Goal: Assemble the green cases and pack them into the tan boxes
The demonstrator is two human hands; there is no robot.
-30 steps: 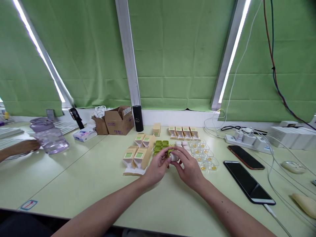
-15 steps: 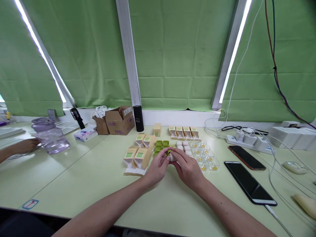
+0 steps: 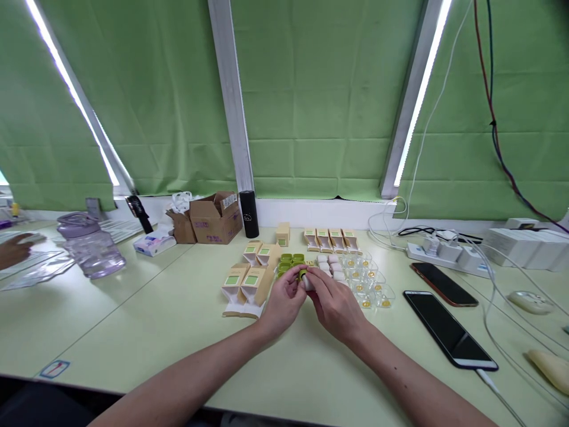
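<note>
My left hand (image 3: 283,303) is closed around a small green cup (image 3: 303,274). Pressed against the cup is a small white block (image 3: 307,284), pinched by my right hand (image 3: 341,308); my fingers partly cover both pieces. Just beyond my hands stand several square green cups (image 3: 292,258). Beside them sit white and pinkish blocks (image 3: 329,260) in rows. Clear plastic cups (image 3: 370,276) with yellow bottoms spread to the right of my right hand. To the left of my left hand lie open kraft paper boxes (image 3: 256,279) with green labels.
More kraft boxes (image 3: 331,239) line the back, near a black cylinder (image 3: 249,213) and a cardboard carton (image 3: 216,219). On the right are two phones (image 3: 450,329), a power strip (image 3: 448,255) and loose cables. A purple jug (image 3: 91,246) stands left, near another person's hand (image 3: 15,250).
My hands have barely moved, still holding the cup and block together. At the far left, the other person's hand has drawn away from the jug, leaving clear plastic bags more visible.
</note>
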